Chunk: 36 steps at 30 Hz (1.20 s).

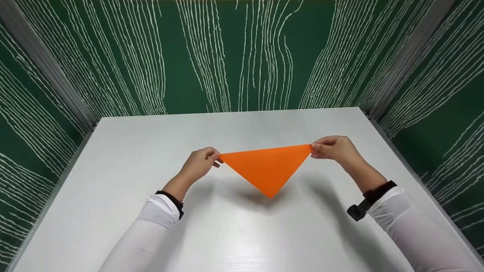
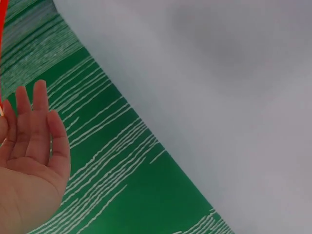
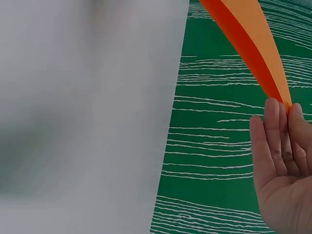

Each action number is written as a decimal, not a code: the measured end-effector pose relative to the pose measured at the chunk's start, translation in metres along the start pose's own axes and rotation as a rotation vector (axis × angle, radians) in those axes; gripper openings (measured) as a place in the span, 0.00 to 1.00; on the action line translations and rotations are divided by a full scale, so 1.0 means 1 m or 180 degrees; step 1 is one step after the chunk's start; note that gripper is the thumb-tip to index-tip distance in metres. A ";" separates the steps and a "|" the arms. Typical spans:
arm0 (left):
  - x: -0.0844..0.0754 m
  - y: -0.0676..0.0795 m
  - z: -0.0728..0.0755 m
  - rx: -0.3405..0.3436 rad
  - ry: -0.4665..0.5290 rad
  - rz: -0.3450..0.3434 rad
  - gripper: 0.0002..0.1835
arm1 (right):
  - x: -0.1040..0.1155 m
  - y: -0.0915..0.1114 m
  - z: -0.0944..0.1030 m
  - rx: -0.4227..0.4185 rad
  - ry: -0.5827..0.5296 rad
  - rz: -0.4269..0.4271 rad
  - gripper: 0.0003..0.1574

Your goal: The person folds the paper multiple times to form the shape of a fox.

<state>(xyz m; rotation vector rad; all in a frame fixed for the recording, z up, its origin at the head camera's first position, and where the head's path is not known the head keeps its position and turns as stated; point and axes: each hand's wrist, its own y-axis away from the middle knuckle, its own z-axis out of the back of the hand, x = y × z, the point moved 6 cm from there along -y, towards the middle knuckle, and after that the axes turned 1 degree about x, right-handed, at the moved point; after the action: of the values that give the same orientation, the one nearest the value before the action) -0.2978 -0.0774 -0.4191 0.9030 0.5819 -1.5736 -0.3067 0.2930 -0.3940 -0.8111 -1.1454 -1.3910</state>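
Observation:
An orange sheet of paper (image 1: pixel 268 166), folded into a triangle, hangs above the white table with its point down and its long edge on top. My left hand (image 1: pixel 201 162) pinches its left corner. At the opposite corner, my right hand (image 1: pixel 334 148) pinches it between thumb and fingers. The right wrist view shows two layers of the paper (image 3: pixel 253 44) spreading slightly apart above the right hand (image 3: pixel 285 161). In the left wrist view, only a thin strip of orange shows at the edge beside the left hand (image 2: pixel 36 141).
The white table (image 1: pixel 151 132) carries shadows of the paper and both arms. Green walls with white wavy lines (image 1: pixel 261 56) stand behind it and at both sides, with grey metal posts (image 1: pixel 408 56) at the corners. Black straps (image 1: pixel 380 192) circle both wrists over white sleeves.

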 end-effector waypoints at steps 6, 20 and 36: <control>0.015 -0.004 -0.016 0.0115 -0.0355 0.0050 0.13 | -0.028 -0.013 -0.009 0.0139 0.0065 -0.0338 0.27; 0.044 -0.010 -0.027 0.0060 -0.1024 0.0333 0.11 | -0.074 -0.033 -0.031 0.0289 0.0246 -0.0499 0.21; 0.060 -0.014 -0.026 -0.0068 -0.1109 0.0584 0.10 | -0.104 -0.041 -0.043 0.0236 0.0111 -0.0673 0.22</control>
<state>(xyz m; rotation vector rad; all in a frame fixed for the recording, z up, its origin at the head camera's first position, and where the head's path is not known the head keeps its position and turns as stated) -0.3076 -0.0899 -0.4845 0.6267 0.2602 -1.5093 -0.3246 0.2816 -0.5118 -0.6245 -1.2764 -1.5199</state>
